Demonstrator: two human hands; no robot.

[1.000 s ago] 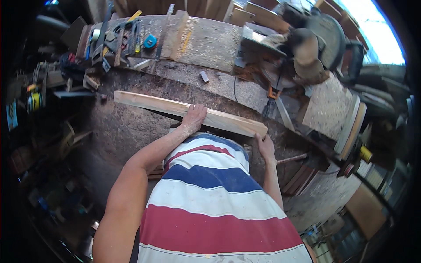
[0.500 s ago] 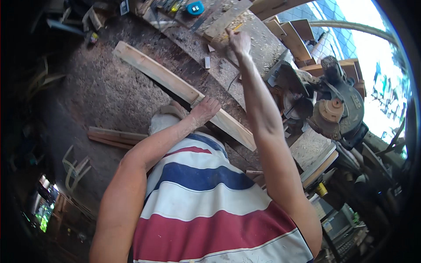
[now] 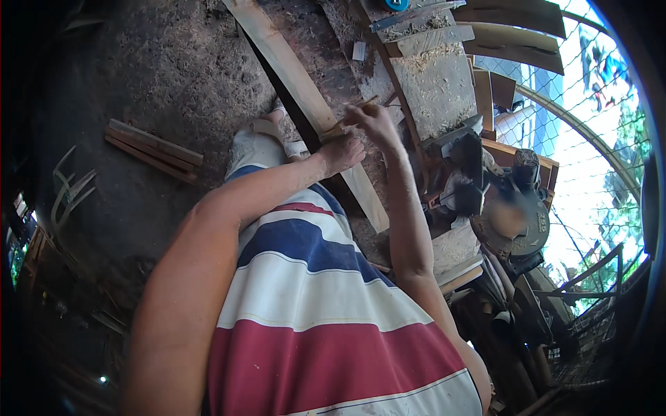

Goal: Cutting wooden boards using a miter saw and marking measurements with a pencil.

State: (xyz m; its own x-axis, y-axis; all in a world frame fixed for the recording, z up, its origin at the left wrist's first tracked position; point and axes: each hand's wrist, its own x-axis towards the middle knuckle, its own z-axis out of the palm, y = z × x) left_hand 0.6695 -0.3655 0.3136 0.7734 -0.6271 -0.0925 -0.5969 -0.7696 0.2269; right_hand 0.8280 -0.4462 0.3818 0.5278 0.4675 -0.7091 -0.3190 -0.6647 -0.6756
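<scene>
Above a dusty floor (image 3: pixel 173 62), the left hand (image 3: pixel 342 154) clamps a wooden board (image 3: pixel 295 69) (best braced firmly); the right hand (image 3: pixel 378 125) pinches a yellowish stick (image 3: pixel 334 130), fingers together.

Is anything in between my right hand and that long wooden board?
Just the thin yellowish stick at your right hand, one end over the wooden board; your left hand is close by, on the board.
</scene>
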